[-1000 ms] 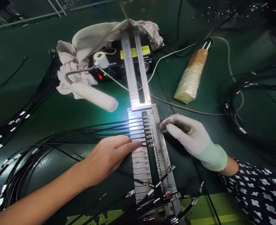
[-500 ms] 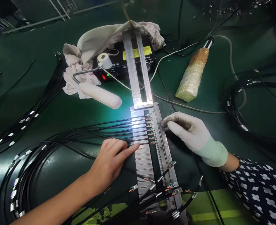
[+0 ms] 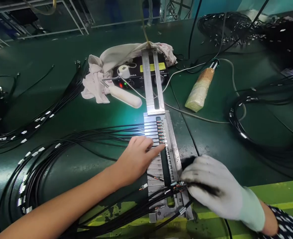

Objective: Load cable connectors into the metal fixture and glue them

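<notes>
A long slotted metal fixture lies in front of me, with black cables in a row across its upper half. Their stripped ends and metal terminals sit over the slot. My left hand, bare, rests on the fixture's left side; its index finger stretches to the lowest terminal in the row, the other fingers loosely bent. Over the fixture's lower right edge, my right hand in a soiled white glove has its fingers closed at the ends of loose black cables. Its fingertips are partly hidden.
Behind the fixture stands a black control box with a cloth over it and a white lamp in front. A wrapped tool handle lies to the right. Cable bundles lie left and right.
My right hand has moved down and toward me, from the upper fixture edge to the loose cable ends. My left index finger has shifted right, onto the terminals. The view has tilted up.
</notes>
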`<move>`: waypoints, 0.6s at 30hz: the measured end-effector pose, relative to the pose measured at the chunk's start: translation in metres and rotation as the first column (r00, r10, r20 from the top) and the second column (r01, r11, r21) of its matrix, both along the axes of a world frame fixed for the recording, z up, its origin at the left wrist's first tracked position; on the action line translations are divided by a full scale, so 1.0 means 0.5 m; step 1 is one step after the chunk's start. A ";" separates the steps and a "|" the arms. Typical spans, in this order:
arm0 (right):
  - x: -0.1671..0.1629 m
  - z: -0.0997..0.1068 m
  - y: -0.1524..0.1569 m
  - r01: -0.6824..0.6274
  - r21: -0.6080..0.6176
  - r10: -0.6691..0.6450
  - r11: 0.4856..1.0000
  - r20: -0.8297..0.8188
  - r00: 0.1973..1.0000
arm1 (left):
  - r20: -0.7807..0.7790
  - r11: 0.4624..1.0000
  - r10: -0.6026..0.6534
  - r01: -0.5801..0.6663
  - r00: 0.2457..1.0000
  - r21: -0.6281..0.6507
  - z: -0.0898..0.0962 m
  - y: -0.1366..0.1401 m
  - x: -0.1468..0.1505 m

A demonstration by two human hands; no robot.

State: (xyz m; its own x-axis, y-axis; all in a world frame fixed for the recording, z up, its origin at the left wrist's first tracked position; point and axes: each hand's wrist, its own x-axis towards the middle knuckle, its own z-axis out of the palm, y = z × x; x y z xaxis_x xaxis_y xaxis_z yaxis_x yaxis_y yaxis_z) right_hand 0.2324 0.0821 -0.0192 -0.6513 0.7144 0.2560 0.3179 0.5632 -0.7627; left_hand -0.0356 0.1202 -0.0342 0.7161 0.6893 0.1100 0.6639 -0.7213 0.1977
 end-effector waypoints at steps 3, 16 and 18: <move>0.010 0.014 -0.039 -0.050 -0.051 0.051 0.997 0.028 0.998 | -0.036 0.999 -0.018 0.020 0.999 0.039 -0.009 0.019 0.012; -0.009 -0.007 0.131 0.254 -0.240 -0.266 0.937 -0.019 0.964 | 0.182 0.924 0.021 0.050 0.983 -0.380 0.047 -0.058 -0.074; -0.020 -0.020 0.148 0.328 -0.328 -0.356 0.886 -0.029 0.934 | 0.271 0.944 0.081 0.013 0.959 -0.331 0.034 -0.051 -0.073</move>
